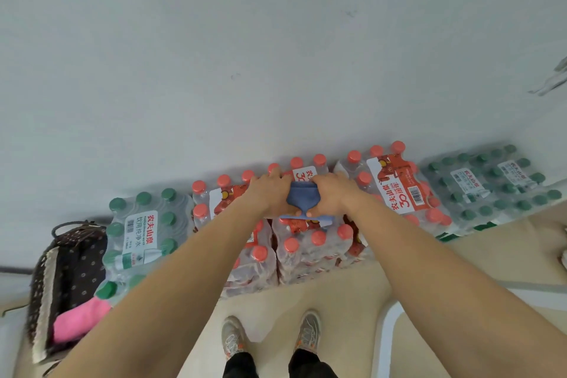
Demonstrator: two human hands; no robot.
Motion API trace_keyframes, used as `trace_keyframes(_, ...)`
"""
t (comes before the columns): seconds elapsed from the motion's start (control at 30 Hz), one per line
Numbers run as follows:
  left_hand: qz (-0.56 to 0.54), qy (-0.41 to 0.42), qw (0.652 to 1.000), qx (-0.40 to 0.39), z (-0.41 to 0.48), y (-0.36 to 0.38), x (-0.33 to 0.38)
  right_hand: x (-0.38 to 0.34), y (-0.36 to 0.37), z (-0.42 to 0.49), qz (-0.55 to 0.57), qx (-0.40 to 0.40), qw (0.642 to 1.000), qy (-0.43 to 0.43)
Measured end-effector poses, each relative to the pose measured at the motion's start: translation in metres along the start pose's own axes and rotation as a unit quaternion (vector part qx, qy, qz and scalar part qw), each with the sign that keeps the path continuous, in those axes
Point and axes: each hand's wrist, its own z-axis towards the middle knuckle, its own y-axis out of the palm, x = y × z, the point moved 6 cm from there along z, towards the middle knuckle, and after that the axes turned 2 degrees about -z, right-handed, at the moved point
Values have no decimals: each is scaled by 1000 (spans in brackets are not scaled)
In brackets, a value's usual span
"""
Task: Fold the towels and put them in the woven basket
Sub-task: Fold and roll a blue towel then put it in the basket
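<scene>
**STATUS: BLUE TOWEL HELD ON BOTTLE PACKS, 2-HAND GRIP**

1. Position of work item. The blue towel (302,198) lies bunched on top of the red-capped bottle packs (306,250), at 12 o'clock from the person's shoes (233,337). A narrow strip of its near edge shows below the thumbs.

2. Left hand (270,193). It grips the towel's 9 o'clock side. The fingers are curled over the far edge and reach the bottle caps; the thumb tucks in at the near edge.

3. Right hand (333,196). It grips the towel's 3 o'clock side in a mirrored hold, fingers curled over the top and thumb at the near edge. The 2 thumb tips almost meet at 6 o'clock of the towel.

4. Woven basket (43,285). It stands at 8 o'clock from the hands, just beside a green-capped bottle pack (144,233). It has a dark dotted lining. A pink towel (79,319) lies inside it, at the near end.

5. Surroundings. A second green-capped pack (491,187) sits at 3 o'clock of the row. All packs stand against a pale wall (276,40) on a beige floor (337,316).
</scene>
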Motion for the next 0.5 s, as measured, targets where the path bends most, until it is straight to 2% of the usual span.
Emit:
trace_keyframes(0.17, -3, -11, 999, 41, -17, -1, -1, -9, -3, -4, -39, -20, 999, 5)
trace_keyframes(0.3, -22, -24, 996, 82, -38, -10, -11, -31, -11, -17, 3, 20, 999, -39)
trace_keyframes(0.5, -167, -63, 982, 59, -94, -11, -67, -101, -23, -40, 94, 24, 991, -94)
